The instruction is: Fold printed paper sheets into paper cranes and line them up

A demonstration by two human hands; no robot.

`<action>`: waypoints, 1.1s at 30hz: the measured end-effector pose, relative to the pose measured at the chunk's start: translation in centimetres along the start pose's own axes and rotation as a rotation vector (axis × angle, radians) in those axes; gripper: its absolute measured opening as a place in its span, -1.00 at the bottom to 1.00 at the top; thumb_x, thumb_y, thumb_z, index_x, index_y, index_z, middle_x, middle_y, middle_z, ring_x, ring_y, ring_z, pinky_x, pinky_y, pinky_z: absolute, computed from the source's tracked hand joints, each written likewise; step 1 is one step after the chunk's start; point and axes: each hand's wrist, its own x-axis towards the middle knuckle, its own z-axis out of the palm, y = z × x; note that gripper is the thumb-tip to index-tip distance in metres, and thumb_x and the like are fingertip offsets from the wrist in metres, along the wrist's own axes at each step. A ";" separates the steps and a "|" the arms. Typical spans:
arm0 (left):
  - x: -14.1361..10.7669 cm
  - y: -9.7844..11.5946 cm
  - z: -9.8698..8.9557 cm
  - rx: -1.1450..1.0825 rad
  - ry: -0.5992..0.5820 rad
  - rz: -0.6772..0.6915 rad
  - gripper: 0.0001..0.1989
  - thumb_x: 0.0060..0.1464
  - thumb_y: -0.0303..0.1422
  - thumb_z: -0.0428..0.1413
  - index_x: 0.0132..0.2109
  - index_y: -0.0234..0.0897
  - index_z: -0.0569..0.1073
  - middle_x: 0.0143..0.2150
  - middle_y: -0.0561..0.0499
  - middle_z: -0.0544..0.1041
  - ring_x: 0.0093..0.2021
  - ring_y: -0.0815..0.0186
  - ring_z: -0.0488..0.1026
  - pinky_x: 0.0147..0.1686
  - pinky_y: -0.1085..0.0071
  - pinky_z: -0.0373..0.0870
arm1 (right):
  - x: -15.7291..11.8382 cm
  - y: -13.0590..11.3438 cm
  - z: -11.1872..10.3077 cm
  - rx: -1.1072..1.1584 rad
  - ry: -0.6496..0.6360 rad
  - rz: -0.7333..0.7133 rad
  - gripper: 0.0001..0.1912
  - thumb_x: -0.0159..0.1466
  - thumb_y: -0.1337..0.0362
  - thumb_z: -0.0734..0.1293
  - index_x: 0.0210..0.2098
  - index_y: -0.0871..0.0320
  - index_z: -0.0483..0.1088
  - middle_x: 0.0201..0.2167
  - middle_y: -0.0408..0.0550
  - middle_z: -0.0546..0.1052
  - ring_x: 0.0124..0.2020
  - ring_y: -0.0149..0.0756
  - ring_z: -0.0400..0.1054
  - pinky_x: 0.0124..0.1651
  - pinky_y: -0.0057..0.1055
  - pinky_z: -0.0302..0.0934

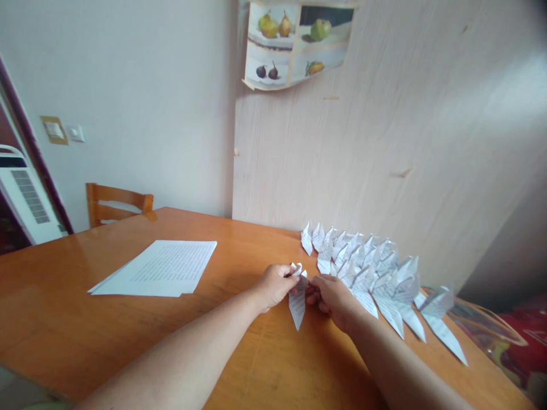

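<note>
With the left hand [273, 287] pinching the folded paper [298, 310], shape its points gently; the right hand's [335, 297] grip I cannot tell

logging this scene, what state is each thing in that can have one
held paper: folded, pointed end toward the person
left hand: pinching the held paper
right hand: fingers curled beside it, contact unclear
folded papers: bunched in rows, wings raised
paper stack: flat, printed, edges uneven
poster: hung up, bottom edge curved
</note>
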 end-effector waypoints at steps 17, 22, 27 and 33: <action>0.0 -0.2 0.2 0.029 0.002 0.022 -0.78 0.00 -0.26 0.22 -0.27 -0.35 0.57 -0.33 0.00 0.56 -0.39 0.33 0.42 -0.32 0.42 0.35 | 0.1 -1.0 -0.9 0.288 0.059 -0.027 -0.86 0.16 0.34 0.35 -0.47 0.16 0.29 -0.60 -0.21 0.35 -0.69 -0.56 0.10 -0.73 -0.60 -0.18; 0.0 -0.1 0.3 0.055 0.006 0.036 -0.79 0.01 -0.26 0.22 -0.30 -0.34 0.57 -0.37 0.02 0.54 -0.42 0.34 0.40 -0.34 0.42 0.34 | 0.1 -0.9 -0.8 0.321 0.073 -0.043 -0.85 0.15 0.35 0.38 -0.47 0.17 0.30 -0.60 -0.20 0.36 -0.69 -0.56 0.11 -0.73 -0.61 -0.16; 0.1 -0.2 0.2 0.077 0.007 0.042 -0.77 0.01 -0.25 0.23 -0.31 -0.36 0.58 -0.42 0.02 0.53 -0.44 0.32 0.40 -0.35 0.42 0.33 | 0.0 -0.8 -0.5 0.333 0.072 -0.055 -0.85 0.19 0.36 0.37 -0.46 0.18 0.31 -0.59 -0.19 0.37 -0.68 -0.56 0.11 -0.73 -0.63 -0.14; -0.2 0.3 0.3 0.064 -0.012 0.053 -0.74 0.01 -0.22 0.22 -0.31 -0.39 0.58 -0.38 -0.02 0.54 -0.42 0.32 0.40 -0.36 0.41 0.36 | 0.1 -0.6 -0.5 0.329 0.079 -0.030 -0.85 0.19 0.39 0.38 -0.46 0.19 0.32 -0.59 -0.18 0.39 -0.69 -0.56 0.12 -0.74 -0.64 -0.16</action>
